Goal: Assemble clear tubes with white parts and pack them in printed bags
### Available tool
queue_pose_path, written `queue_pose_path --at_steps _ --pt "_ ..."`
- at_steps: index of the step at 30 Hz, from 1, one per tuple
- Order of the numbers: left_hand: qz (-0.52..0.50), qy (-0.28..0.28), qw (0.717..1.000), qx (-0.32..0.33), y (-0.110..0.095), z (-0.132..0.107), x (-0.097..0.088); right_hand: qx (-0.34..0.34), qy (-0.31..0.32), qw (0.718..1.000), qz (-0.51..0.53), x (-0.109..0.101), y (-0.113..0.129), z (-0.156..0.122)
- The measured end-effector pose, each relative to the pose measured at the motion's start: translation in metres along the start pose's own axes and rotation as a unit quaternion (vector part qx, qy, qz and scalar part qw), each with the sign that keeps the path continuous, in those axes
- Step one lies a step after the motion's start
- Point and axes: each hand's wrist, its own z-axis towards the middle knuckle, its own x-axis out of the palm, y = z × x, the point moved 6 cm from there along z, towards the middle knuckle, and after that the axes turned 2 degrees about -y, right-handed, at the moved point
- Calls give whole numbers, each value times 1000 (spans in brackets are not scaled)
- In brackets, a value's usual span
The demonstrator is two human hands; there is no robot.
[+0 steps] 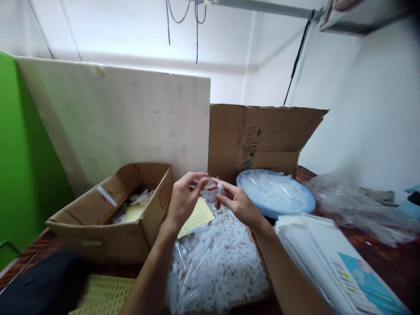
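My left hand (187,192) is closed in a pinch on a small clear plastic tube (202,179), partly hidden by the fingers. Close beside it, my right hand (236,202) grips a small white plastic cap (221,189) between thumb and fingers. Both hands are raised above a broad heap of small white caps (234,258). Clear plastic tubes (197,258) lie along the left side of that heap. A yellow sheet with rows of small printed marks (199,215) rests on the heap behind my left wrist.
An open cardboard box (108,236) with white pieces inside stands left. A blue basin (275,215) full of clear plastic pieces sits back right. White stacked packets (308,253), crumpled plastic (364,210), another yellow sheet (105,293) and dark cloth (42,280) lie around.
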Motion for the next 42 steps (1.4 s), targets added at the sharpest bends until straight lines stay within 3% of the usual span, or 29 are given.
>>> queue_pose_path --at_steps 7,12,15,23,26,28,33,39,42 --pt "1 108 994 33 -8 -3 8 -83 -24 993 -78 4 12 0" --pt "3 113 993 28 -4 -4 9 -115 -128 973 -156 -11 17 -4" --pt "-14 120 993 21 -6 -5 10 -105 -135 975 -142 -14 18 -6" --pt "-37 92 994 39 -17 -6 7 -76 -108 988 -84 -11 20 -5" --pt "-40 46 998 28 -14 -5 1 -120 -140 976 -112 -13 26 -8" --pt "-53 46 997 26 -15 -4 0 -139 -170 969 -114 -15 29 -11" --pt "-50 44 997 41 -21 -4 -1 -91 -159 981 -58 -14 24 -8" --pt "-41 35 997 52 -24 -3 -1 -151 -179 970 -67 -16 32 -12" --pt "-22 40 996 72 -29 -5 3 -117 -205 969 -73 -20 28 -12"
